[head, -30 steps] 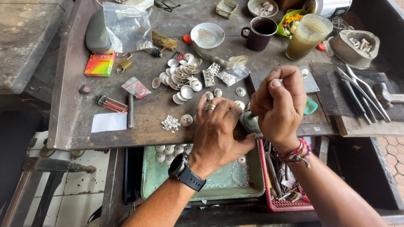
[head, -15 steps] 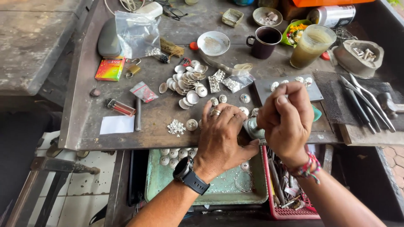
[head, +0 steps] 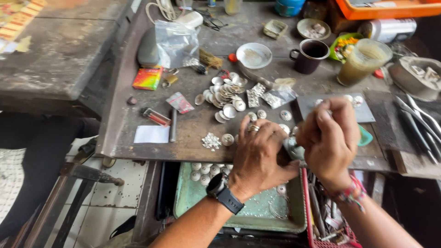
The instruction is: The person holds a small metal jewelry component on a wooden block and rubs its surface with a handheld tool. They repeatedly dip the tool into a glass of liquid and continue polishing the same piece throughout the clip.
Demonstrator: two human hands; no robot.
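Note:
My left hand [head: 257,154], with a ring and a black wristwatch, clamps a small silver-coloured metal piece [head: 294,149] at the front edge of the workbench [head: 193,131]. My right hand [head: 331,138], a woven bracelet at its wrist, is closed just beside it, its fingers pinched above the piece; whatever it pinches is hidden. A heap of round silver shell-like pieces [head: 225,94] lies just beyond my left hand, with a small cluster of tiny silver bits [head: 211,141] to its left.
A green tray [head: 257,213] with more round pieces sits below the bench edge, a red basket [head: 327,229] of tools beside it. Behind are a dark mug [head: 310,55], a glass of drink [head: 363,62], a white dish [head: 253,55], pliers [head: 418,124] at right.
The view has shifted so the bench sits lower and further right in frame. Both hands stay together on the small metal piece at the bench edge; my right hand has tilted slightly.

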